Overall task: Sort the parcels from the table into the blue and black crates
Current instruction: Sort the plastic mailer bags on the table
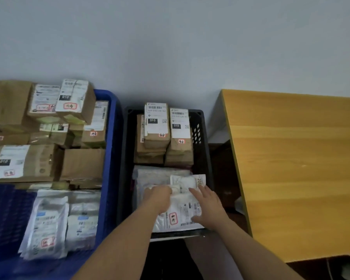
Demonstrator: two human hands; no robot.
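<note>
Both my hands reach into the black crate [202, 142]. My left hand [160, 197] has its fingers curled around the far left edge of a white mailer bag [182, 215] with a red-framed sticker. My right hand [208, 205] lies flat on that bag's right side, fingers straight. Other white bags [162, 174] lie beneath and behind it. Two stacks of brown boxes [164, 136] with white labels fill the crate's far end. To the left, the blue crate [111, 142] holds brown boxes [49, 126] at the back and white bags [59, 221] at the front.
A wooden table [299, 170] with a yellow edge stands to the right of the black crate; no parcels show on it. A grey wall rises behind the crates. Dark floor shows between the black crate and the table.
</note>
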